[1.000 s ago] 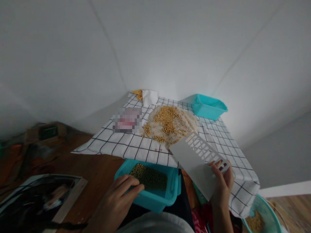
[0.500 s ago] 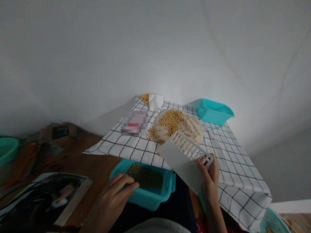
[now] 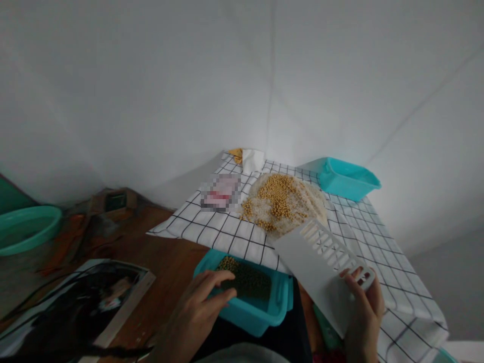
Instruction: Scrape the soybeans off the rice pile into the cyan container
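Observation:
My right hand point(image 3: 363, 307) grips a grey slotted plastic board point(image 3: 313, 269) by its slotted edge, holding it tilted beside the table's front edge. My left hand point(image 3: 204, 305) is over the near left corner of a turquoise bin point(image 3: 260, 318), thumb and fingers apart with nothing visible between them. Inside that bin lie dark green beans point(image 3: 249, 282) with yellowish ones at the far left. Beyond the board, yellow soybeans point(image 3: 280, 194) and white rice-like grains point(image 3: 260, 205) are heaped on a pale sheet or bag on the table.
A second turquoise bin point(image 3: 348, 181) stands at the back right of the checked tablecloth point(image 3: 230, 227). A pixelated pinkish item point(image 3: 222, 192) and a white packet point(image 3: 252, 160) lie at the left. A green basin point(image 3: 30, 229) and a printed box point(image 3: 83, 307) are at far left.
The view has turned left, so things sit farther right. My left thumb and fingers have spread apart. My right hand, with the board, has moved right and slightly lower.

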{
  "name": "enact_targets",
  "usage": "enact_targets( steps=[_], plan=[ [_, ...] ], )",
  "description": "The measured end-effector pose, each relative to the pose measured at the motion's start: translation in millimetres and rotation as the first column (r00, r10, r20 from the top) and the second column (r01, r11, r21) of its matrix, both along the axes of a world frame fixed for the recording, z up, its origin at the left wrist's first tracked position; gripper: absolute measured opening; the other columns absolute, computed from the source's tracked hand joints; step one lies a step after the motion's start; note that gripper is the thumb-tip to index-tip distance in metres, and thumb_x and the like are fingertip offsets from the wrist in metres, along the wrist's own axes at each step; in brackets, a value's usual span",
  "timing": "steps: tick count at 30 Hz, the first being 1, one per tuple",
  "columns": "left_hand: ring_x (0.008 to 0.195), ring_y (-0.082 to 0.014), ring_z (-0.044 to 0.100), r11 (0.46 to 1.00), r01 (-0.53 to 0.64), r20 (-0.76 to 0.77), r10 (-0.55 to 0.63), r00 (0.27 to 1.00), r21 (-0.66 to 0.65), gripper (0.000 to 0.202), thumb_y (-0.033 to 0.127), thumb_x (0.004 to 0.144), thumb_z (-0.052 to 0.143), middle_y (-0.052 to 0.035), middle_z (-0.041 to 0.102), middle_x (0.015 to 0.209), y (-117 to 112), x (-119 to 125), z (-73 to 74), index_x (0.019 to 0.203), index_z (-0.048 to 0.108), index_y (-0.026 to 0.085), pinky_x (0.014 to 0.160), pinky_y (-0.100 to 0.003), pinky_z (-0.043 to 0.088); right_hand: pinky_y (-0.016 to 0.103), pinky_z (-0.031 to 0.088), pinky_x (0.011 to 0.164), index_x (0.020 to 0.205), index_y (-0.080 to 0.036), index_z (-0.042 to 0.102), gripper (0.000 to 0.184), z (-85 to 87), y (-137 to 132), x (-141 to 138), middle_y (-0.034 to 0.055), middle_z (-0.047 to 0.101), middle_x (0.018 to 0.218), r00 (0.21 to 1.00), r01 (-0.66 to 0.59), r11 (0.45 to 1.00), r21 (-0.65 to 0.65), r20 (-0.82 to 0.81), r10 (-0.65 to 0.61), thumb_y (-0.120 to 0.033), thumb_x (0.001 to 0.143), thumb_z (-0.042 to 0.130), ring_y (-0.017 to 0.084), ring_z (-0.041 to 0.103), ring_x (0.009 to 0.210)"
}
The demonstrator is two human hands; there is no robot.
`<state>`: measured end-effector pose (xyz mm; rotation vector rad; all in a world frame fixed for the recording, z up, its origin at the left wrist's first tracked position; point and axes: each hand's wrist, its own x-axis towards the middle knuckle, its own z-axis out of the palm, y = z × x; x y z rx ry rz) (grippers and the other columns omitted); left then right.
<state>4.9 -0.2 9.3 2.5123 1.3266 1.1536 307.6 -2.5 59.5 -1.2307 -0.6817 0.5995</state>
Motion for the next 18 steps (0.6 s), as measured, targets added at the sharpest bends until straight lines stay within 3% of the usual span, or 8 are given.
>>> enact_targets(
  steps=[6, 11, 18],
  plan=[
    [0.080, -0.0127, 0.059, 0.997, -0.014, 0.006, 0.014, 1.000, -0.072, 0.035, -0.005, 0.083, 0.055, -0.0101, 0.059, 0.141, 13.3, 14.8, 19.0, 0.084, 0.075, 0.023, 0.073, -0.027, 0.058, 0.026, 0.036, 0.061, 0.078, -0.020, 0.055, 0.032, -14.5, -2.9, 22.7, -0.0015, 0.057, 0.075, 0.991, 0.110, 0.994, 0.004, -0.071, -0.109, -0.035, 0.065, 0.080, 0.014, 0.053, 0.069],
    [0.086, -0.0163, 0.064, 0.996, -0.027, 0.022, 0.029, 0.999, -0.084, 0.040, -0.011, 0.074, 0.051, -0.0102, 0.066, 0.136, 18.1, 18.7, 20.4, 0.069, 0.073, 0.021, 0.074, -0.028, 0.059, 0.026, 0.036, 0.061, 0.082, -0.021, 0.054, 0.031, -17.3, -5.4, 25.7, -0.0021, 0.059, 0.079, 0.992, 0.127, 0.992, 0.004, -0.009, -0.127, -0.038, 0.071, 0.077, 0.013, 0.051, 0.067],
    [0.077, -0.0152, 0.071, 0.993, -0.055, -0.040, 0.051, 0.998, -0.102, 0.035, -0.006, 0.072, 0.048, -0.0114, 0.068, 0.133, 18.0, 17.7, 20.8, 0.063, 0.069, 0.020, 0.071, -0.030, 0.062, 0.024, 0.035, 0.057, 0.082, -0.020, 0.055, 0.029, -18.9, -7.9, 22.7, -0.0022, 0.057, 0.074, 0.989, 0.142, 0.988, 0.054, 0.033, -0.144, -0.037, 0.071, 0.076, 0.011, 0.048, 0.062]
  ],
)
